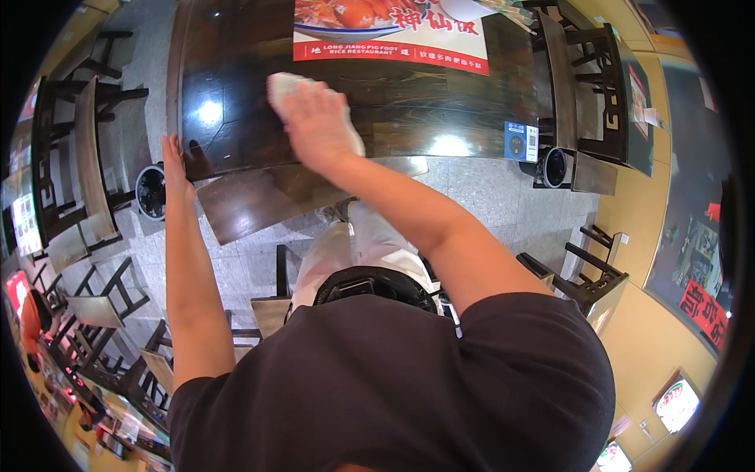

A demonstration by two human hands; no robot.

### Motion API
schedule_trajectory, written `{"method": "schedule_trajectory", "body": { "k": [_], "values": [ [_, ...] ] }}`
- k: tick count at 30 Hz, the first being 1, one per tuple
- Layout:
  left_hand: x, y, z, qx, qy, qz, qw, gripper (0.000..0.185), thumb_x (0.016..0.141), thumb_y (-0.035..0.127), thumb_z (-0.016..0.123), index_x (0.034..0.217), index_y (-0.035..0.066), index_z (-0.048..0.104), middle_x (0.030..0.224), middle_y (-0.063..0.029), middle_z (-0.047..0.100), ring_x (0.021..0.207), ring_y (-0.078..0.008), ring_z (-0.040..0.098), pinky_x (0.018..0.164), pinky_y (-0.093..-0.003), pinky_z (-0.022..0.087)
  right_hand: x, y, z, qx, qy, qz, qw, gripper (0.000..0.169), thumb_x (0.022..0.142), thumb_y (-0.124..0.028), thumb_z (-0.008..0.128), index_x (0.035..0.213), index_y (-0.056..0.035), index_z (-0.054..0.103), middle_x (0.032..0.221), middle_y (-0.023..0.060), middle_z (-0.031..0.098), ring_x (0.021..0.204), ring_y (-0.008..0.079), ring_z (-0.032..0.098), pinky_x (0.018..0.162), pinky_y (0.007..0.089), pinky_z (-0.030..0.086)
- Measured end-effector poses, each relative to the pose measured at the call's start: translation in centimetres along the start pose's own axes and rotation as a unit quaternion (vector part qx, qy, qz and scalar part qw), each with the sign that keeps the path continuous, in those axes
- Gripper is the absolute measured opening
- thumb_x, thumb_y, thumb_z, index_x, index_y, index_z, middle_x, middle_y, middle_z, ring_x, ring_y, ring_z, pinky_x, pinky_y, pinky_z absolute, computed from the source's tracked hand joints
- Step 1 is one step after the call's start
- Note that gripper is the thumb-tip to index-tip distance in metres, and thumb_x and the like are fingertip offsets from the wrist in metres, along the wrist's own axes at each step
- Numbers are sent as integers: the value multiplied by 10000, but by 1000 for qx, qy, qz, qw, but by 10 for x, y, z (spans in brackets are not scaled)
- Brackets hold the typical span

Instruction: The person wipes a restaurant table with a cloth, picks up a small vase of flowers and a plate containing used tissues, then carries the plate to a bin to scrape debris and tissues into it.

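A dark wooden table (401, 106) with a glossy top stretches before me. My right hand (315, 121) lies palm down on a pale folded cloth (283, 88), pressing it against the tabletop left of the middle. The cloth's edges show past the fingertips and beside the wrist. At the table's left front corner, my left hand (177, 159) rests upright against the edge, with nothing seen in it. A printed placemat or poster (389, 50) with a food picture and a red border lies at the far side. A blue and white sticker (521, 141) is at the right front corner.
A white container (466, 9) with wrapped sticks stands at the far right of the table. A wooden bench (265, 200) is tucked along the near edge. Lined bins stand at the left (151, 192) and right (554, 167). More tables and stools surround me, and people are at far left.
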State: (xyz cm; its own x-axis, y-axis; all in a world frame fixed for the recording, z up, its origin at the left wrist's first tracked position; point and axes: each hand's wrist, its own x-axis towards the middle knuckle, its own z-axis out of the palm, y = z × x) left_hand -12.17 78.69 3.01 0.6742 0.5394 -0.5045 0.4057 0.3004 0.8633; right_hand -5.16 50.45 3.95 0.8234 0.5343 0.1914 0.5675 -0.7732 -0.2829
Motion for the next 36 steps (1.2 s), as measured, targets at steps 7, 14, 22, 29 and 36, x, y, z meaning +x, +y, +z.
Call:
{"method": "schedule_trajectory", "body": {
  "k": [7,14,22,29,36],
  "values": [
    [-4,1,1,-117,39,8,992,768,940,611,299,1442,38,207,1389,-159,387,1257,-260,417,1064,-376,300,29,-128,40,90,-80,-212,970,422,870,-186,496,1284,-105,502,1434,129,368,1373,349,251,1088,537,187],
    [-21,-29,16,136,185,181,956,605,977,463,370,1335,-24,350,1307,-211,438,1210,-316,443,1015,-402,347,10,-62,21,130,-30,-263,955,351,809,-222,605,1157,-189,587,1337,12,455,1308,256,350,1051,504,269],
    [-133,-61,236,337,105,308,884,573,970,429,439,1415,82,334,1520,-158,233,1431,-351,87,1073,-615,26,-55,154,-60,113,42,-121,985,396,765,-227,666,1149,-182,581,1307,42,487,1270,284,402,997,563,323],
    [-192,-115,416,314,50,349,882,560,955,420,469,1394,91,354,1500,-193,247,1414,-375,141,1087,-593,75,-143,353,-139,51,44,52,996,372,849,-200,573,1220,-188,539,1385,53,422,1328,302,336,1029,599,274],
    [-208,-123,479,549,197,295,757,569,912,494,473,1357,141,434,1495,-101,315,1397,-307,246,1073,-623,136,-189,468,-170,247,35,326,912,366,891,-137,508,1258,-138,512,1388,139,408,1240,371,409,1020,475,355]
  ]
}}
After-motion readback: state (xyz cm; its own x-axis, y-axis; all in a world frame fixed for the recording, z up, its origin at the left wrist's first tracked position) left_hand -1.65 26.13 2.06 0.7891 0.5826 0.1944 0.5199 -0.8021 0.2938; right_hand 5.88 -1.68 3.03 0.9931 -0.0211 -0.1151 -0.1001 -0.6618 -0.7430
